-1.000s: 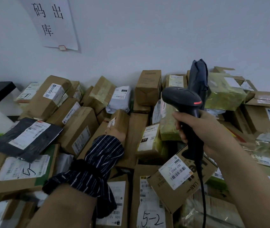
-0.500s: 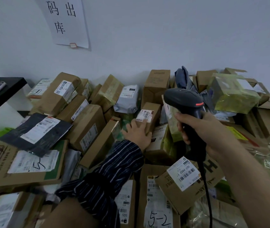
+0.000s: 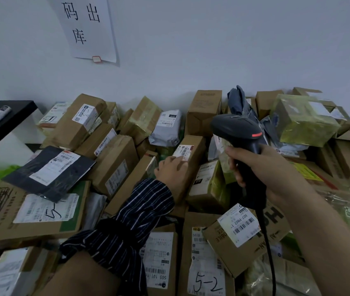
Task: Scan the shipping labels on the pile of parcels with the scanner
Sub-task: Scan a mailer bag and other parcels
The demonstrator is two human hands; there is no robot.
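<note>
A heap of cardboard parcels fills the lower half of the view. My left hand (image 3: 173, 170), in a striped sleeve, rests on a small brown box (image 3: 193, 152) in the middle of the heap, fingers lying just below its white shipping label (image 3: 184, 152). My right hand (image 3: 255, 167) grips the handle of a black corded scanner (image 3: 237, 130), whose head is raised and points left over that box. A tilted box with a "507" label (image 3: 241, 224) lies below the scanner.
A grey poly bag (image 3: 166, 129) and a yellow-green wrapped parcel (image 3: 304, 122) sit further back. A black flat mailer (image 3: 50, 169) lies at left. A black shelf (image 3: 3, 122) juts out at far left. A paper sign (image 3: 88, 28) hangs on the white wall.
My left hand has reached forward and turned the small brown box so its label faces up. The scanner has stayed raised, shifting slightly. The view has panned left.
</note>
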